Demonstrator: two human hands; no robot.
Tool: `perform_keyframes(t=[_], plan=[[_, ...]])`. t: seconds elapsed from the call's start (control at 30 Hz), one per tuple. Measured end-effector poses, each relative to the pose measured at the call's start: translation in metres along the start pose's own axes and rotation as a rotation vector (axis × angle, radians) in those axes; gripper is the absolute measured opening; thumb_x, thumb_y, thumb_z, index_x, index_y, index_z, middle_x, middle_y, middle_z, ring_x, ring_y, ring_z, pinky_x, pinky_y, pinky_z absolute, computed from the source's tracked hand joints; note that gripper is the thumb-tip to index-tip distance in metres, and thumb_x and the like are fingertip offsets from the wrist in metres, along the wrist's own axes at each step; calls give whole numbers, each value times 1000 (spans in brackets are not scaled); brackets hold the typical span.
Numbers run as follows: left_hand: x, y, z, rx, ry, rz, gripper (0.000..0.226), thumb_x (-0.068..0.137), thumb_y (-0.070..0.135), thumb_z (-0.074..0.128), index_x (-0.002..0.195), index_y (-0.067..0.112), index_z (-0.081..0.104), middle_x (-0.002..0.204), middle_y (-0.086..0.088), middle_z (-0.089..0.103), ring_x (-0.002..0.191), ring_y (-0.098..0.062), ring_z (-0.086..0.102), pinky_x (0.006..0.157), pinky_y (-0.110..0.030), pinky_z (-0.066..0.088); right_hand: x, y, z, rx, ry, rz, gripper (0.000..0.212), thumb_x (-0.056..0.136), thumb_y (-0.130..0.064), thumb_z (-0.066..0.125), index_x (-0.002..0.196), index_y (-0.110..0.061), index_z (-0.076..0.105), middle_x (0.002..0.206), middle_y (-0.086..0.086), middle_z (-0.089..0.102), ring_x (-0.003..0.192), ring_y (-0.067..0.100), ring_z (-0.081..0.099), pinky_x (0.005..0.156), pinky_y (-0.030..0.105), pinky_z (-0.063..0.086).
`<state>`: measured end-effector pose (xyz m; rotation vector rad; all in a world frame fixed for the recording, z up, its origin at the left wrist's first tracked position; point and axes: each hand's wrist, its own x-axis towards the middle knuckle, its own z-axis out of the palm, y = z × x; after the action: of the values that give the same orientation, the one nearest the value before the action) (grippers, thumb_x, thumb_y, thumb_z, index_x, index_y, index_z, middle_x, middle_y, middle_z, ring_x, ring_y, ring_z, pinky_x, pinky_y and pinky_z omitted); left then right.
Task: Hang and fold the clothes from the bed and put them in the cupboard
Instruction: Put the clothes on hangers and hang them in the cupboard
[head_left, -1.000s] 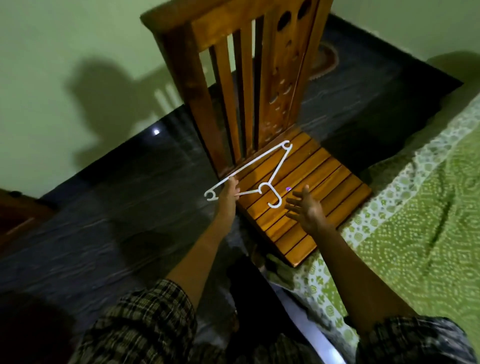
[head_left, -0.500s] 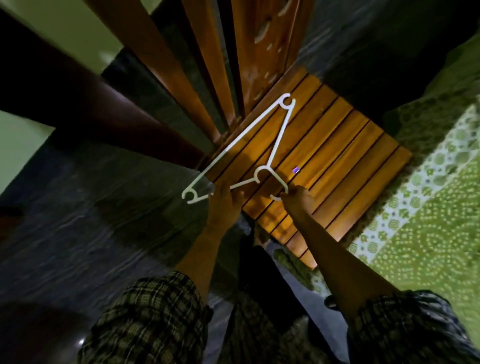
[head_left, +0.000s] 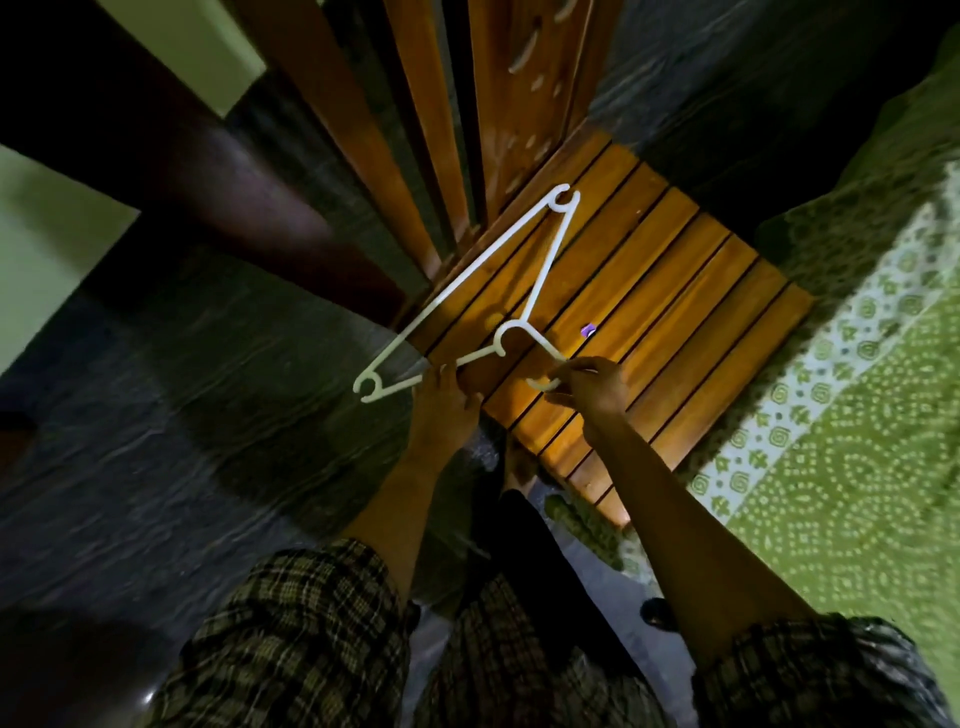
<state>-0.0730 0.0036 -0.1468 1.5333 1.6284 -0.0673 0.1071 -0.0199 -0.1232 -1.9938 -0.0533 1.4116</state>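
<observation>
The right hand (head_left: 592, 387) hides part of the hook of the white plastic hanger (head_left: 467, 282). The brown slatted wooden chair back (head_left: 519, 104) is cut off at twelve o'clock.

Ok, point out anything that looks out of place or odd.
Only a tiny purple speck on the wooden chair seat, just beyond the right hand; what it is cannot be told. The white hanger looks intact.

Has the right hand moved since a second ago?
Yes. The right hand shifted left across the chair seat onto the hook of the white hanger, now pinching it.
</observation>
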Motion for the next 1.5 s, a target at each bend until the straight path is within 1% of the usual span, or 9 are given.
perform_keyframes(t=[0.2,0.37,0.57,0.63,0.77,0.83,0.97,1.17,1.5], plan=[[-55,21,-12,-33,97,85,47,91,19,56,133,2,42,120,-22,56,112,-35,53,96,-43,43,-93,-37,-13,215,-70,-220,16,79,4,69,91,14,63,78,20,66,47,18,64,49,26,55],[-137,47,-15,-48,49,237,30,95,21,52,118,2,55,107,-20,62,99,-33,59,79,-34,43,-186,-31,-41,371,-14,-352,28,77,6,71,63,-6,51,66,12,62,43,19,59,48,29,54],[-261,79,-10,-197,330,386,25,98,25,44,107,12,63,95,-7,67,86,-20,62,69,-30,47,-280,7,-103,539,-48,-601,23,89,-7,62,67,-6,58,56,4,63,44,15,60,50,26,53],[-301,98,-13,-252,321,453,29,98,28,45,111,13,65,97,-7,68,91,-23,62,75,-31,47,-308,14,-134,371,45,-753,21,94,-11,55,75,-6,63,67,9,67,56,20,65,56,30,53],[-365,145,-19,-342,215,631,29,95,29,50,113,14,67,97,-3,68,89,-12,56,78,-30,44,-334,35,-214,-512,501,-1134,29,87,-6,58,116,-1,62,115,26,61,103,39,60,89,39,47],[-386,166,-15,-336,134,712,27,94,30,52,110,16,69,91,-1,68,83,-11,56,73,-30,44,-344,47,-252,-692,627,-1238,33,81,-2,61,114,-1,64,114,28,60,104,45,58,89,51,48],[-429,210,15,-264,62,878,25,92,31,56,100,13,72,87,-14,70,69,-17,56,61,-26,36,-384,72,-338,-784,757,-1253,12,80,-3,61,90,-6,67,76,17,62,69,39,61,62,42,48],[-488,270,104,-56,64,1074,27,96,28,49,93,11,69,71,-14,65,70,-32,61,61,-37,43,-417,127,-457,-803,877,-1110,17,88,-12,59,103,-11,67,85,16,63,74,39,63,55,40,44],[-602,371,287,24,79,1268,31,98,27,43,105,7,66,92,-18,67,85,-36,60,62,-37,38,-455,208,-673,-715,1040,-1001,17,87,-13,62,101,-9,69,93,18,66,79,40,63,61,43,48]])
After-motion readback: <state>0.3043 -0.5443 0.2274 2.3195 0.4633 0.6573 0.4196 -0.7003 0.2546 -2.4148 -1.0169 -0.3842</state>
